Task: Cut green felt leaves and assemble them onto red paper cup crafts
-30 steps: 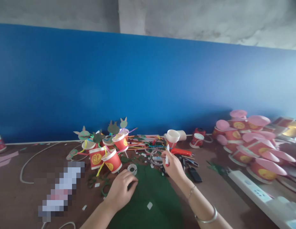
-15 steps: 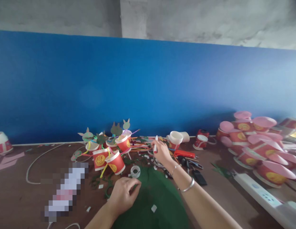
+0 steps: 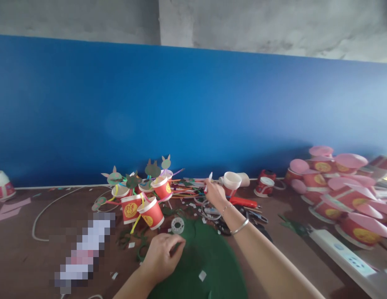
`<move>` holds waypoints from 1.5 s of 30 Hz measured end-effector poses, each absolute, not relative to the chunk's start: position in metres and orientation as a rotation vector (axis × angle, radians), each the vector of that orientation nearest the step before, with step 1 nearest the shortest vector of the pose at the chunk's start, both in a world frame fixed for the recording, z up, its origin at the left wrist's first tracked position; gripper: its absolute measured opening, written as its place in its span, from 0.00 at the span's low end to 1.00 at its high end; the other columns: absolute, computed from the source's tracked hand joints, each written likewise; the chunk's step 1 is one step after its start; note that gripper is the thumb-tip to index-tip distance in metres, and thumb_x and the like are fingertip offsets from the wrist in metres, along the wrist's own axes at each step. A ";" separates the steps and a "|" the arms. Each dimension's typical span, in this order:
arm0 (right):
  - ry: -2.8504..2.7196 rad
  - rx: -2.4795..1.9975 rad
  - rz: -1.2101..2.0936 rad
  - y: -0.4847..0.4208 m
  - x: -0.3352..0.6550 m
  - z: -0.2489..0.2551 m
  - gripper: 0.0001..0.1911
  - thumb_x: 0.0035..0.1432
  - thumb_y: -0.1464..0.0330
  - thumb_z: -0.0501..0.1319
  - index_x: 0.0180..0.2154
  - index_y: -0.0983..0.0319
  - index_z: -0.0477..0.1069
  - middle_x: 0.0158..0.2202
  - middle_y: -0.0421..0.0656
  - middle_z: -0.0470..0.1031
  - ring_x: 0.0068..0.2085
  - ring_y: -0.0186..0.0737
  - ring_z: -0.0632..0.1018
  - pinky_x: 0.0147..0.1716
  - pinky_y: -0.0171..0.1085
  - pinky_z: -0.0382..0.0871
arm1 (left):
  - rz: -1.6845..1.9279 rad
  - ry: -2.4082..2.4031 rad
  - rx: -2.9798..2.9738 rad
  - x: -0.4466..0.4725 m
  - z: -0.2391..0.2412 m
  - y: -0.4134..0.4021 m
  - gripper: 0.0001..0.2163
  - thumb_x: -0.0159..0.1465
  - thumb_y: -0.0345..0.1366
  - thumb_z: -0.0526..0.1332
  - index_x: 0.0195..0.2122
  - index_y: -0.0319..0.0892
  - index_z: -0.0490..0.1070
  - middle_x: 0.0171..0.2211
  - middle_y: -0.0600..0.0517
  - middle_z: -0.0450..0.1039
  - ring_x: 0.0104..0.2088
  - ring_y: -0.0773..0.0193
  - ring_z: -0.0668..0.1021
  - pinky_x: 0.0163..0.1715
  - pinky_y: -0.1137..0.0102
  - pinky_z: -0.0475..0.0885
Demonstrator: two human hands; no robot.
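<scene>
My left hand rests with curled fingers on the near-left edge of a dark green felt sheet, pinching it. My right hand is stretched forward over a pile of coloured strips, closed round a white pen with a red end. A small roll of clear tape lies just beyond the felt. Red paper cups with green bunny-ear cutouts stand left of my right hand.
A white-rimmed red cup, an orange knife and scissors lie near my right hand. Many pink-lidded red cups are piled at the right beside a white power strip. A white cable curves at the left. A blue wall stands behind.
My right hand has reached forward and left with the pen, from above the felt to the pile of strips. The left hand has stayed on the felt.
</scene>
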State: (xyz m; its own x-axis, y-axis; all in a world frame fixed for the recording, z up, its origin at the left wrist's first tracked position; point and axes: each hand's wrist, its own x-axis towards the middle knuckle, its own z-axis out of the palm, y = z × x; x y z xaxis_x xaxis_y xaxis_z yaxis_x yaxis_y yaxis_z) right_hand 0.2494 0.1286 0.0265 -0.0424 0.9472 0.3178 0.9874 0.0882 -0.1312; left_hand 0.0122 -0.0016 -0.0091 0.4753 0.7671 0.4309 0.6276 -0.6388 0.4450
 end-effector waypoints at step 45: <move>-1.362 -1.317 0.912 0.007 0.180 0.019 0.22 0.60 0.61 0.45 0.17 0.59 0.60 0.16 0.37 0.62 0.24 0.36 0.66 0.28 0.35 0.59 | 0.958 1.228 2.464 0.013 -0.015 0.005 0.07 0.65 0.35 0.51 0.35 0.41 0.68 0.31 0.50 0.73 0.32 0.60 0.76 0.32 0.68 0.71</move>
State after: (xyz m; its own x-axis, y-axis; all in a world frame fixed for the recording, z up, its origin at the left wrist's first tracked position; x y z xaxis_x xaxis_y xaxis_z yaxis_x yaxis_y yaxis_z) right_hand 0.1802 0.0073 0.0194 0.0843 0.9853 0.1486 0.2374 0.1249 -0.9633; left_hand 0.0126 0.0052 -0.0153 0.4366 0.7769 0.4536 0.6291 -0.6241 0.4634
